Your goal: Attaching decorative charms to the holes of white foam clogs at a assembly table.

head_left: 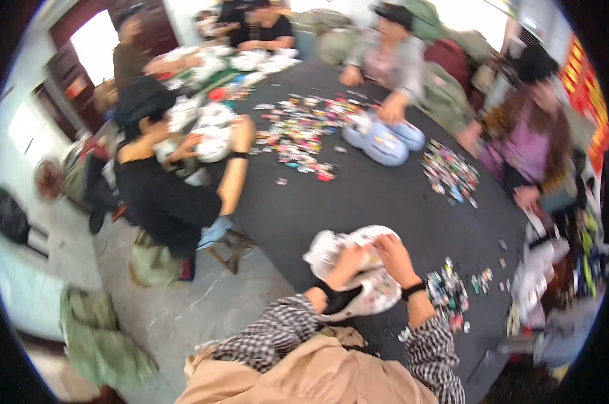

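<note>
A pair of white clogs [374, 296] dotted with small coloured charms lies at the near edge of the black table, in front of my body. My left hand [349, 262] is closed on the upper part of the farther clog, its fingers bent against the white surface. From the right, my right hand [394, 257] grips the same clog near its far edge, fingertips close to the left ones. Any small piece between the fingertips is too blurred to make out. Beside my right wrist lies a pile of small charms [447, 289].
Larger charm heaps [304, 131] spread across the black table [284, 209]. Opposite, a person handles light blue clogs [385, 145]; at the left, a seated person holds white clogs [213, 135]. Another charm pile [449, 172] lies near a person on the right. White plastic bags [536, 269] hang at the right edge.
</note>
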Demonstrator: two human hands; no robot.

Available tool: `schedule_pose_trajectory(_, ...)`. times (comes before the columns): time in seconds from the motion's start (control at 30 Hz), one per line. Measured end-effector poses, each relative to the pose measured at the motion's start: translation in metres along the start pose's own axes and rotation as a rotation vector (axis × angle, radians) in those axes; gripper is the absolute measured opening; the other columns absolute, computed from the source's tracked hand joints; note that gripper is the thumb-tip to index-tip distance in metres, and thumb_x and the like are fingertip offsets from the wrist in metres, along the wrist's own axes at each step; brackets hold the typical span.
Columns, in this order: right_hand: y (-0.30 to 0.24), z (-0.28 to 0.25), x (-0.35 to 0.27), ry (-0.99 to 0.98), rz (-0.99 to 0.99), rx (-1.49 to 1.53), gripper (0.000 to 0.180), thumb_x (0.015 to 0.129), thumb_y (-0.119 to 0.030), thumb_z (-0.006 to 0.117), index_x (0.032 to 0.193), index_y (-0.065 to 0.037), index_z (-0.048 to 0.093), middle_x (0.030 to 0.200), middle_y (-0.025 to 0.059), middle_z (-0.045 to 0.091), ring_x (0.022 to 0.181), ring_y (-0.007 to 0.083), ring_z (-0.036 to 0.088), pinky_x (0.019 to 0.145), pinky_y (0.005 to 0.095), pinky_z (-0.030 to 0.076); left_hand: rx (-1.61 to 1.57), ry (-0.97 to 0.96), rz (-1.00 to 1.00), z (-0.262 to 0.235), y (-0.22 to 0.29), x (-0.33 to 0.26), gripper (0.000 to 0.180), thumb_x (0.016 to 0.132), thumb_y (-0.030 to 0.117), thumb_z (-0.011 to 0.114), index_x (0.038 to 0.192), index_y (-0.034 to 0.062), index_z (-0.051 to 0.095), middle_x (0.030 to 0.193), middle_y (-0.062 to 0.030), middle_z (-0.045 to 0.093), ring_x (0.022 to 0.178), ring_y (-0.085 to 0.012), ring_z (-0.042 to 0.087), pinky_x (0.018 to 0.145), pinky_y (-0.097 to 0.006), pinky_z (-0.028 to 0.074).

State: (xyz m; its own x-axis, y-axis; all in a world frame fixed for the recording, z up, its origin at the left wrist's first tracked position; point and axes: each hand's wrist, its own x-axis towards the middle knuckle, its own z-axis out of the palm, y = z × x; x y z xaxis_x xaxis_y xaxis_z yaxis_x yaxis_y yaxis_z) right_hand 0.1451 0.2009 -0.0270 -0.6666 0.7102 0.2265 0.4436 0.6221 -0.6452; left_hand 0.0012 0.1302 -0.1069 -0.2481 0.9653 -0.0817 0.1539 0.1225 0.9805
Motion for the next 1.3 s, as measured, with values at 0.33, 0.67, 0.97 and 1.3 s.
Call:
schedule_pose_trajectory(0.33, -0.013, -0.070, -0.115, 0.342, 0.389, 0.386, 0.017, 0.090, -0.004, 0.060, 0.105, 0.001, 0.065, 0.099, 0.0102, 0.065, 0.088, 0.0177, 0.064, 0.075, 0.0286, 0.050, -0.313, 0.079, -0.304, -0.007, 0.028, -0.014, 0.035, 0.092, 0.026, 0.064, 0.067, 0.0060, 0.050, 0.061, 0.0024, 0.045, 0.053, -0.0068, 0.039, 0.048, -0.027, 0.030)
schedule_pose_trajectory(0.67, -0.008, -0.118, -0.294, 0.696, 0.786, 0.319, 0.018, 0.091, -0.003, 0.057, 0.106, 0.001, 0.065, 0.096, 0.0053, 0.067, 0.088, 0.0109, 0.060, 0.079, 0.0241, 0.047, -0.367, 0.086, -0.315, -0.007, 0.039, -0.020, 0.022, 0.093, 0.021, 0.062, 0.088, 0.0002, 0.062, 0.075, 0.0031, 0.054, 0.066, -0.0058, 0.044, 0.057, -0.024, 0.034)
schedule_pose_trajectory(0.97, -0.013, -0.119, -0.318, 0.876, 0.853, 0.292, 0.017, 0.092, -0.004, 0.055, 0.105, 0.001, 0.066, 0.093, 0.0053, 0.066, 0.086, 0.0111, 0.060, 0.076, 0.0237, 0.047, -0.037, 0.006, -0.248, -0.015, 0.032, -0.014, 0.040, 0.097, 0.032, 0.055, 0.106, -0.0066, 0.060, 0.095, -0.0132, 0.067, 0.082, -0.0192, 0.060, 0.075, -0.033, 0.046)
schedule_pose_trajectory(1.3, 0.021, -0.057, -0.309, 0.592, 0.913, -0.075, 0.017, 0.083, -0.002, 0.063, 0.100, 0.000, 0.067, 0.096, 0.0137, 0.066, 0.083, 0.0252, 0.067, 0.073, 0.0331, 0.053, 0.399, -0.286, -0.035, -0.026, 0.045, -0.030, 0.029, 0.092, 0.021, 0.058, 0.103, -0.0057, 0.056, 0.089, -0.0201, 0.066, 0.078, -0.0309, 0.063, 0.071, -0.038, 0.047)
